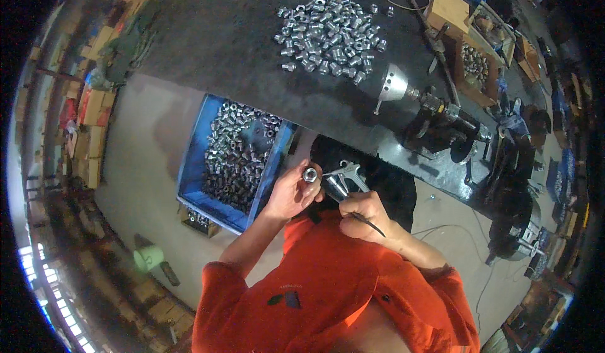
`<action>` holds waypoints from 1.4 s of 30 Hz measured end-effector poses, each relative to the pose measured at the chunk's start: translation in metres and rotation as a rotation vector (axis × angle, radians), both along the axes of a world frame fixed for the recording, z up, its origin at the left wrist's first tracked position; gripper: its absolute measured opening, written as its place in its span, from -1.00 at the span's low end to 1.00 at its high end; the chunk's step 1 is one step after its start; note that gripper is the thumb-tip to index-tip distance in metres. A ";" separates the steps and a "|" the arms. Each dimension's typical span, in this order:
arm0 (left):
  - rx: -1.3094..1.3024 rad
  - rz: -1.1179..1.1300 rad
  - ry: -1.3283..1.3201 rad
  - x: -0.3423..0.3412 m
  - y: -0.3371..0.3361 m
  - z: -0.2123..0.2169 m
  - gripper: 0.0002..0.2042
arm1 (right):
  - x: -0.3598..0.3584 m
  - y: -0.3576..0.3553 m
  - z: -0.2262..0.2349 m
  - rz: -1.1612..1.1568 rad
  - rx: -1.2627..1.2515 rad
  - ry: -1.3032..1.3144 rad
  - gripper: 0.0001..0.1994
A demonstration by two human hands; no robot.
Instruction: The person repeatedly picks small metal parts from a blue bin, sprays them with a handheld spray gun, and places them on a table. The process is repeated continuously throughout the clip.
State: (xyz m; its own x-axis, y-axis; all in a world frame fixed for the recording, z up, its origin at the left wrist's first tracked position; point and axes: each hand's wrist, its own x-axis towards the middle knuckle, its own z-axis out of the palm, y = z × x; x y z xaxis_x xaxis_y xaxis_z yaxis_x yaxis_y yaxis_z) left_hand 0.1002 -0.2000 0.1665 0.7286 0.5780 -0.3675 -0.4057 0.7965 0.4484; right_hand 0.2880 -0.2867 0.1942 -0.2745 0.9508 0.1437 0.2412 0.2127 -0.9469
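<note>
Between the fingers of my left hand [290,193] is a shiny hex metal fitting [310,175], its open end facing up. My right hand [367,213] is wrapped round a silver air gun [345,178], whose front end lies close to the fitting. A thin black hose end shows below that hand. Left of my left hand stands a blue bin [259,192] filled with similar fittings [234,148], bright at the back and darker at the front. A loose heap of metal fittings [331,34] lies on the dark workbench beyond my hands.
A chuck-like metal fixture [394,83] is mounted on the dark workbench [208,44], to the right. Behind it stands a wooden box [474,69] of small parts. A small box of fittings [198,219] sits below the bin. On the floor lies a pale green container [149,258].
</note>
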 end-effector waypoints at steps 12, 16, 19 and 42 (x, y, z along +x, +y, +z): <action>0.890 -0.354 0.668 0.002 0.022 0.051 -0.79 | -0.001 0.002 0.010 0.068 0.003 -0.077 -0.86; 0.789 -0.339 0.484 0.003 0.025 0.043 -0.83 | -0.001 -0.001 0.007 0.036 -0.020 -0.055 -0.86; 0.757 -0.341 0.417 0.002 0.028 0.044 -0.65 | 0.000 -0.002 0.005 -0.004 0.004 -0.059 -0.86; 1.741 0.093 1.070 -0.003 0.036 0.023 -0.79 | 0.020 -0.005 0.045 -0.122 0.253 0.016 -0.79</action>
